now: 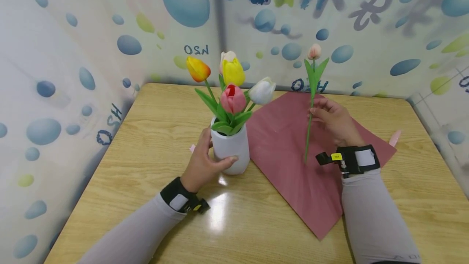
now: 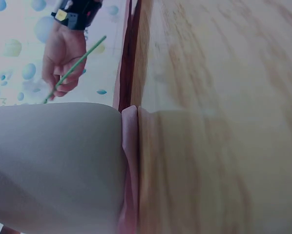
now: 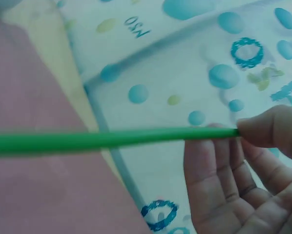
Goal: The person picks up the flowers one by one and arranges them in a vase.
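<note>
My left hand grips a white vase low on its left side, thumb across the front. Several tulips stand in the vase: an orange-yellow tulip, a yellow tulip, a pink tulip, a white tulip and a pale one behind. To the right, my right hand pinches the green stem of a pale pink tulip, held upright with its bloom at the top. The right wrist view shows the stem between thumb and fingers.
A dark pink sheet lies on the wooden table beneath my right hand. Small pink scraps lie near the sheet's right corner and left of the vase. Patterned walls border the table at the back and sides.
</note>
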`<state>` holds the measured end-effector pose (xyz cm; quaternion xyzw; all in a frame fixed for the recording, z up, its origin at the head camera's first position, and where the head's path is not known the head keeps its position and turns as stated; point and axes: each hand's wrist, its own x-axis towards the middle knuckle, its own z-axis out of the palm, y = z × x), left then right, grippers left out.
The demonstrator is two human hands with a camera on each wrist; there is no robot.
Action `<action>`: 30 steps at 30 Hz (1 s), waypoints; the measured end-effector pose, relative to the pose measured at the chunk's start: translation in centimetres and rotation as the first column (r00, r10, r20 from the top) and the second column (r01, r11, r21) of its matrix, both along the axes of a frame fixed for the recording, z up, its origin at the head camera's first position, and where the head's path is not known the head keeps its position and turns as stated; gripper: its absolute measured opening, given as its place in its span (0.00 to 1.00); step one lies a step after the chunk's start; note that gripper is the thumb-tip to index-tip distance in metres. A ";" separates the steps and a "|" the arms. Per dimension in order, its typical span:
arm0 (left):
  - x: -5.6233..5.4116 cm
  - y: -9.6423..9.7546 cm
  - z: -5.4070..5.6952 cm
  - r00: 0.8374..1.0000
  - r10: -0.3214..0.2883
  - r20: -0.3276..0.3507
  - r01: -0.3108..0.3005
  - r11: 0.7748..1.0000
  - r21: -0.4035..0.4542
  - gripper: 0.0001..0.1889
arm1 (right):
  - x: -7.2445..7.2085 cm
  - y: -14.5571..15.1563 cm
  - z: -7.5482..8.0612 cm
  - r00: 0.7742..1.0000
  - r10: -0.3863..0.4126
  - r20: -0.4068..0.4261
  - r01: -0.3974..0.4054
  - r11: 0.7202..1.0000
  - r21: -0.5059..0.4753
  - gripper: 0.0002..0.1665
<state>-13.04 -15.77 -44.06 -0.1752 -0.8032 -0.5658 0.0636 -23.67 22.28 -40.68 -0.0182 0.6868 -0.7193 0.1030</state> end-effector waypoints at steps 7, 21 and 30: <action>0.0 0.0 -0.1 1.000 0.011 -0.010 -0.011 1.000 0.003 0.46 | 0.5 -0.1 0.8 0.997 0.039 -0.063 -0.063 0.895 -0.441 0.07; 0.0 0.0 -0.1 1.000 0.006 -0.001 -0.006 1.000 0.006 0.47 | 1.0 -0.5 2.1 0.993 0.017 -0.115 -0.080 0.814 -0.575 0.06; 0.0 0.0 -0.1 1.000 -0.002 -0.007 0.002 1.000 0.017 0.47 | 1.1 -0.7 2.2 0.990 0.002 -0.139 -0.085 0.800 -0.594 0.05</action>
